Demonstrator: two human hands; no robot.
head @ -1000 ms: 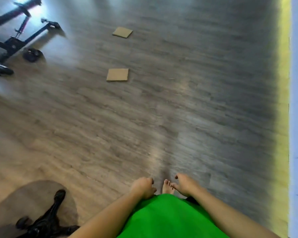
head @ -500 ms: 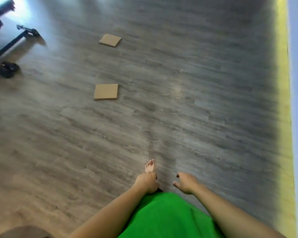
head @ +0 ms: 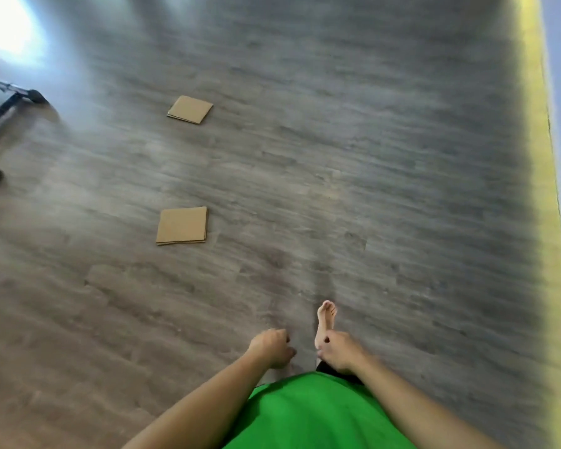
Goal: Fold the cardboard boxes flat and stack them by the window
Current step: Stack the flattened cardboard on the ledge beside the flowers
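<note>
Both the left hand (head: 270, 348) and right hand (head: 339, 350) hang loosely curled and empty while two flattened cardboard boxes, near (head: 182, 225) and far (head: 190, 109), lie apart mid-floor (head: 370, 189); ideally the person gathers the near one first, edges aligned.

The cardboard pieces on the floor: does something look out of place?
Yes. Two flat brown cardboard pieces, one nearer and one farther, lie apart on the grey wooden floor, turned differently, not stacked. Nothing looks damaged.
</note>
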